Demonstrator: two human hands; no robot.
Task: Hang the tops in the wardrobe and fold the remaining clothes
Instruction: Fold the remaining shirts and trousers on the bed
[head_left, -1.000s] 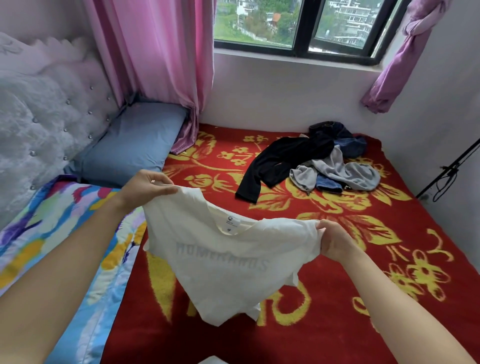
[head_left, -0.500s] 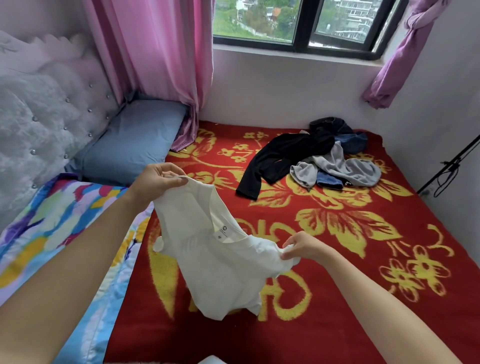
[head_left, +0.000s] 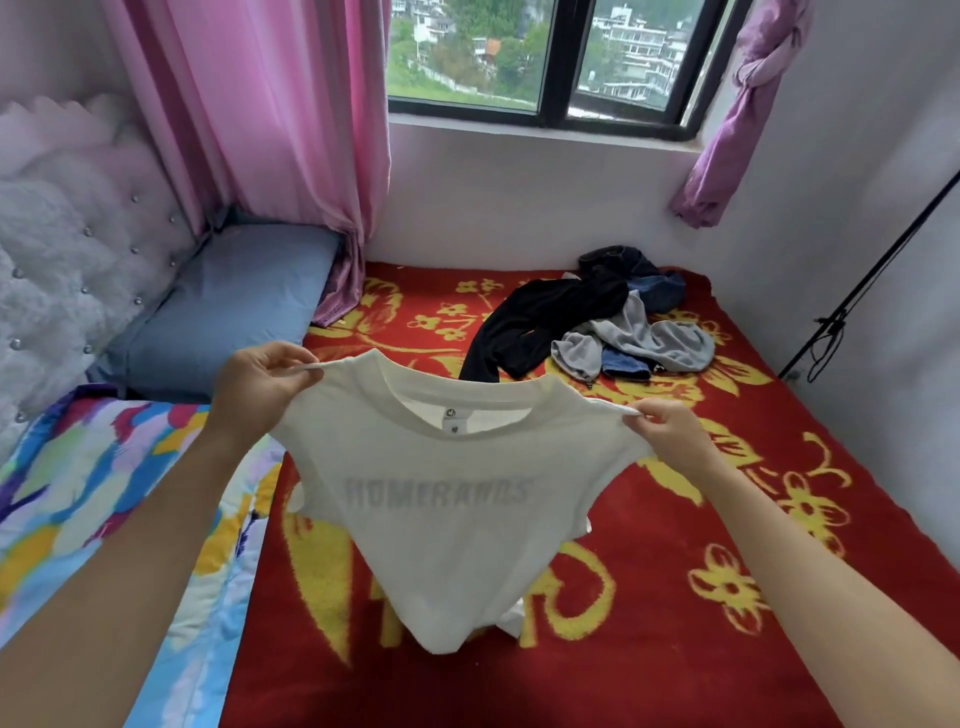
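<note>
Head view: we held the white T-shirt (head_left: 447, 499) spread over the bed (head_left: 649, 675), left hand (head_left: 260, 382) and right hand (head_left: 670, 431) each pinching a shoulder seam. We judged it a top being readied for hanging. Next move calls for a hanger; none showed. Dark and grey clothes (head_left: 597, 322) lay heaped near the window wall.
</note>
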